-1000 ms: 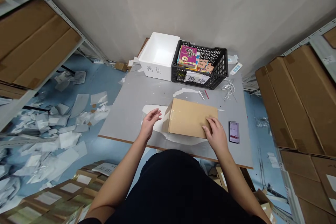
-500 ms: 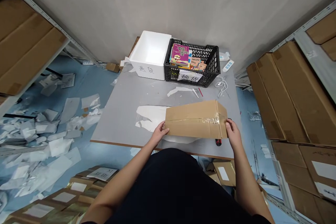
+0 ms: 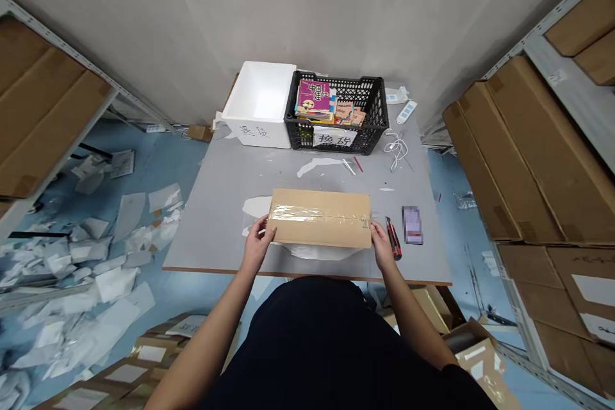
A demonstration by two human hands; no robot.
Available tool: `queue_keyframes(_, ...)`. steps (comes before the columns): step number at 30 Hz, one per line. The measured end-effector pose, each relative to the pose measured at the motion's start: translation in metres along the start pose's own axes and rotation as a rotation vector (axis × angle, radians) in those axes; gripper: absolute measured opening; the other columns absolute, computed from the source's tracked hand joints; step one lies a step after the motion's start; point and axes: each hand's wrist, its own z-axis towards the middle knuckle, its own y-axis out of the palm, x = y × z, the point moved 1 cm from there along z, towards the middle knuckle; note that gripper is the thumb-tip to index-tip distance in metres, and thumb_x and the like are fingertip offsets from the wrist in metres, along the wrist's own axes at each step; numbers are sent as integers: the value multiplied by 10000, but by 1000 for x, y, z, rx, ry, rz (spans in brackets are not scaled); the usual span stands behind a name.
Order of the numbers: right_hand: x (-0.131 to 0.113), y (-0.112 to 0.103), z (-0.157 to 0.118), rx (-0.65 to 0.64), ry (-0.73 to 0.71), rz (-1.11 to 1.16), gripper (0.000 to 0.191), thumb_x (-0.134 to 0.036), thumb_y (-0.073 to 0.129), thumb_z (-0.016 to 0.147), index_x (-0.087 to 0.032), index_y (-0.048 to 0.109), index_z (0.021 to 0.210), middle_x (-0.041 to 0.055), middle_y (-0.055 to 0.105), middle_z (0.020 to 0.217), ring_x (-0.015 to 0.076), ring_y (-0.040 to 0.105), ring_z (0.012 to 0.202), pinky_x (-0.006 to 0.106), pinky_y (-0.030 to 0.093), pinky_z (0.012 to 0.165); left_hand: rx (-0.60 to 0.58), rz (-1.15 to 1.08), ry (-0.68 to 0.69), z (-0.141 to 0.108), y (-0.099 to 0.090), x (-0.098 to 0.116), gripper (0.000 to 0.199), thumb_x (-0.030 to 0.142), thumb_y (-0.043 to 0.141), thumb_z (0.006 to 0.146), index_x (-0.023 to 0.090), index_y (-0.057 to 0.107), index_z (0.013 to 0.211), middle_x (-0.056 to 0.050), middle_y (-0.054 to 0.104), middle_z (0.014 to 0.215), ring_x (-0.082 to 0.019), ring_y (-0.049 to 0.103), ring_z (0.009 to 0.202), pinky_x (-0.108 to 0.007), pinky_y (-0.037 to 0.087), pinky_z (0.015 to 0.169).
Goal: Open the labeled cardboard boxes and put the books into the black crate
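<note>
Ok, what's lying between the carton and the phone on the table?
A red and black box cutter lies there, between the carton and the phone, next to the right hand, as the head view shows.

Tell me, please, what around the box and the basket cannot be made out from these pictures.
All in the head view:
The phone: its screen is blurred.
The box: its underside is hidden by the box itself.
The books: the lower ones are hidden by those on top and by the basket wall.
</note>
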Motion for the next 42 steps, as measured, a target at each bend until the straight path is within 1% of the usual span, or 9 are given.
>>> queue_keyframes(2,11,-10,1,11,-17,-88,520,-545,510,840,-163,643,1168,130,665,1207,259,610,1119,391,459,974,24,-12,20,-4,5,-2,554,487,673,784,223,552,1257,-99,587,1229,-217,570,1110,-358,496,906)
queue_keyframes(9,65,-72,-1,298,65,-755,520,-383,425,886,-95,555,1298,198,612,1234,302,559,1144,418,408,981,128,127,69,-12,8,-2,594,490,654,808,218,483,1308,-94,588,1144,-207,591,1048,-361,517,870)
queue_keyframes(14,83,-90,4,297,195,-976,501,-303,493,878,-107,510,1339,200,583,1248,300,525,1153,376,378,958,214,583,408,-20,11,14,349,414,587,869,207,612,1150,-111,569,1179,-255,551,1119,-465,453,982)
queue_keyframes(18,87,-92,10,357,285,-870,510,-266,555,833,-143,522,1326,200,530,1309,327,464,1223,426,342,999,68,839,708,-31,23,26,187,299,556,905,220,666,1033,-98,616,1098,-262,556,1112,-478,438,993)
queue_keyframes(21,89,-97,15,379,321,-724,484,-257,601,774,-129,575,1240,210,548,1264,340,481,1216,446,360,993,-47,909,812,-38,33,29,206,242,553,908,226,650,1089,-99,631,1080,-255,568,1085,-467,455,974)
queue_keyframes(26,84,-106,15,303,345,-517,340,-346,637,688,-130,636,951,130,672,849,284,656,835,386,509,726,-80,953,845,-43,40,31,279,228,537,914,224,610,1183,-121,611,1140,-268,547,1120,-486,444,994)
queue_keyframes(29,71,-106,7,233,316,-354,388,-463,630,687,-160,583,925,25,618,611,221,628,572,335,512,539,-74,956,841,-44,41,31,310,244,531,916,228,593,1220,-128,597,1166,-281,531,1146,-502,435,1008)
queue_keyframes(35,-4,-90,-6,68,88,-110,508,-590,624,744,-206,516,1060,-24,608,698,116,523,448,246,451,419,-80,970,818,-45,39,28,347,285,546,911,216,577,1249,-140,569,1227,-299,490,1211,-528,394,1057)
queue_keyframes(42,-124,-18,-2,-320,-172,-421,530,-496,564,858,-213,518,1304,12,672,745,168,609,540,316,539,562,-109,950,800,-47,36,30,386,330,566,900,214,571,1268,-148,565,1278,-318,455,1263,-561,362,1081)
